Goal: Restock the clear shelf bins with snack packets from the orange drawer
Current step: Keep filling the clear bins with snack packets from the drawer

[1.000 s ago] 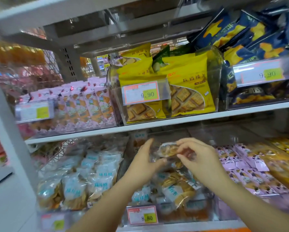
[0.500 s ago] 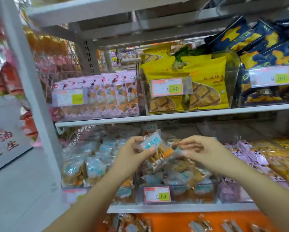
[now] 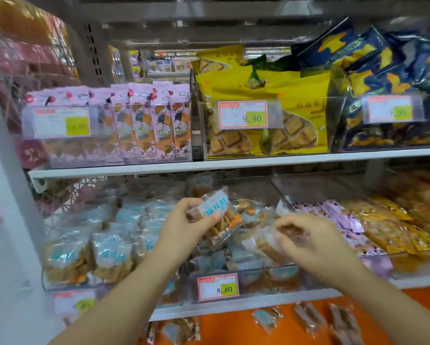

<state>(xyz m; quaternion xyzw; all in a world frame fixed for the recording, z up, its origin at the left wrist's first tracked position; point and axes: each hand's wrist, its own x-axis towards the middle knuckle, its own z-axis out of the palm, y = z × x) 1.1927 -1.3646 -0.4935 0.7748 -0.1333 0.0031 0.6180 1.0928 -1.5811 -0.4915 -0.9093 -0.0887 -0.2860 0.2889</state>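
Snack packet [image 3: 216, 215] stays in left hand [image 3: 184, 220]; right hand [image 3: 306, 235] has moved away.

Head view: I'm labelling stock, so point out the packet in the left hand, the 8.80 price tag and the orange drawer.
snack packet [image 3: 214, 208], head view, blue label.
8.80 price tag [image 3: 217, 287], head view, its middle.
orange drawer [image 3: 225, 329], head view, bare floor.
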